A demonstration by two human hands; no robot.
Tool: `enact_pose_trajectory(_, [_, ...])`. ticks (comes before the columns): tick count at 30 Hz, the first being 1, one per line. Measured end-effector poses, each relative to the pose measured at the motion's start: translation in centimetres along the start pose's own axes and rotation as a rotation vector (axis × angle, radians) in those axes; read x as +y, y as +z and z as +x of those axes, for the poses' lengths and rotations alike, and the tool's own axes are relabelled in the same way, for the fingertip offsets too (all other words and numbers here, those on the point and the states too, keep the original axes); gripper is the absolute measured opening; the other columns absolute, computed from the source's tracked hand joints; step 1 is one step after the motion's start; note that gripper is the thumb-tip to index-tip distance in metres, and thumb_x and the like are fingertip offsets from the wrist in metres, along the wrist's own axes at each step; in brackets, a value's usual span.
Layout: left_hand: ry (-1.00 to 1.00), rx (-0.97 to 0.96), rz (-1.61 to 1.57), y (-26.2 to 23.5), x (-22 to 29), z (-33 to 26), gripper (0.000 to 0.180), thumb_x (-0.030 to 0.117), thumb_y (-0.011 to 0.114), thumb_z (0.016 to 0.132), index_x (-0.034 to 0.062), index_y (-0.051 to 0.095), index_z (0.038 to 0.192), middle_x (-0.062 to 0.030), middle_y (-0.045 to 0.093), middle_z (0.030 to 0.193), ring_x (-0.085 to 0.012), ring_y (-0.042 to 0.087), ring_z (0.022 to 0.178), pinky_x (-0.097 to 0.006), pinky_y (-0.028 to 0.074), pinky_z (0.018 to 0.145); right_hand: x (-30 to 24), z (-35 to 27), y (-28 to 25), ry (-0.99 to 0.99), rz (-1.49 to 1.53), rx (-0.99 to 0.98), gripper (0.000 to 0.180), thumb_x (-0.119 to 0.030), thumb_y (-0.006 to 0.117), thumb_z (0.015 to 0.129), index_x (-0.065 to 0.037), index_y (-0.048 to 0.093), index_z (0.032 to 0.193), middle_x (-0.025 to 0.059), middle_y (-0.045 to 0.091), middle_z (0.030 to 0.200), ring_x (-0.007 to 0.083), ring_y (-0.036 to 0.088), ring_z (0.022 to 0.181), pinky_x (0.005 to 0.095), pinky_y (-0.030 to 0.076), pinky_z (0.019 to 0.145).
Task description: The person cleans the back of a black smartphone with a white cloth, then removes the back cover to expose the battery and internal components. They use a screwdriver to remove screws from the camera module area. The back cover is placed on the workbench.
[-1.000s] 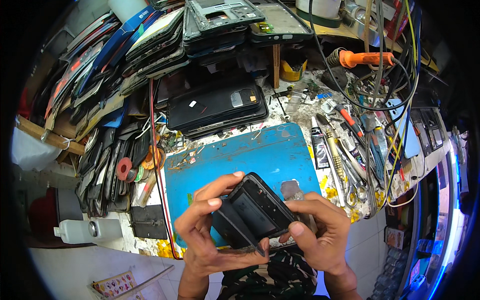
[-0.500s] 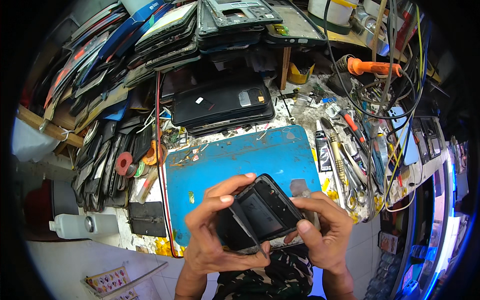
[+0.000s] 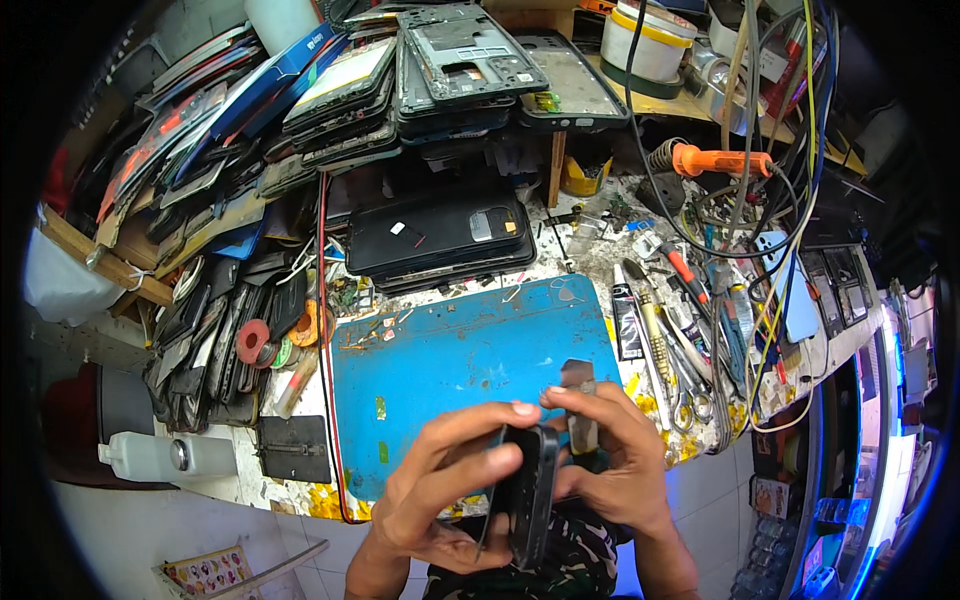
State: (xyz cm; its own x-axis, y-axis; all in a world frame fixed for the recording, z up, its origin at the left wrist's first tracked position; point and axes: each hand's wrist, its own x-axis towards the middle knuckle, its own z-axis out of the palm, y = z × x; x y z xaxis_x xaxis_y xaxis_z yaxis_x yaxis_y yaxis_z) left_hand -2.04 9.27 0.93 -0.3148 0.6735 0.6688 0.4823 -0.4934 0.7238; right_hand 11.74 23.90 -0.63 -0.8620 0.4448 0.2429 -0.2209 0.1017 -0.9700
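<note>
My left hand is closed around a black phone, which it holds nearly edge-on above the near edge of the blue work mat. A thin dark panel stands partly away from the phone's frame on the left-hand side. Between the thumb and fingers of my right hand is a thin, flat grey blade, its upper end sticking up past the fingertips. That hand is just right of the phone; whether it touches it I cannot tell.
Stacked dark phones lie behind the mat. On the right are a black tube, scissors, several tools and an orange-handled soldering iron with hanging cables. Solder spools and a white bottle are at left.
The phone has turned from facing up, with its inside showing, to nearly edge-on. My right hand has come off its right edge and moved left, the blade now upright.
</note>
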Motion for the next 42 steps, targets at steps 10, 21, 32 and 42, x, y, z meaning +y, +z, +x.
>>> enact_pose_trajectory(10, [-0.342,0.113,-0.023,-2.4,4.6,1.2,0.006,0.003,0.078,0.077,0.0054,0.078,0.082,-0.0321,0.069,0.114,-0.0364,0.073,0.102,-0.039,0.064,0.083,0.4,-0.8,1.7,-0.249,-0.316,0.174,0.045,-0.006,0.092,0.067,-0.003,0.072,0.107,0.0117,0.069,0.096,0.0178,0.068,0.074,0.0272,0.053,0.061])
enact_pose_trajectory(21, [-0.278,-0.623,0.544,-8.6,7.1,4.5,0.026,0.004,0.062,0.067,-0.0056,0.073,0.089,-0.0316,0.059,0.133,-0.0434,0.061,0.122,-0.047,0.048,0.103,1.9,-1.2,5.6,-0.391,-0.382,0.264,0.045,-0.004,0.09,0.062,-0.006,0.072,0.104,0.0121,0.071,0.098,0.0233,0.073,0.074,0.0305,0.057,0.059])
enact_pose_trajectory(32, [-0.2,-0.38,0.749,-6.3,8.2,3.8,0.055,0.042,0.096,0.058,-0.0026,0.069,0.077,-0.03,0.062,0.124,-0.0442,0.062,0.115,-0.051,0.051,0.096,0.8,-1.5,7.4,-0.428,-0.513,0.175,0.039,-0.016,0.09,0.07,-0.008,0.072,0.104,0.0081,0.07,0.099,0.0159,0.068,0.065,0.0269,0.051,0.052])
enact_pose_trajectory(42, [-0.191,0.0,0.758,-4.9,5.6,0.9,0.041,0.038,0.088,0.062,0.0018,0.068,0.065,-0.0196,0.068,0.11,-0.0354,0.062,0.099,-0.044,0.051,0.084,0.9,-1.5,6.1,-0.332,-0.33,0.004,0.047,-0.004,0.085,0.075,-0.005,0.07,0.12,0.0136,0.07,0.112,0.0235,0.072,0.081,0.0309,0.06,0.064])
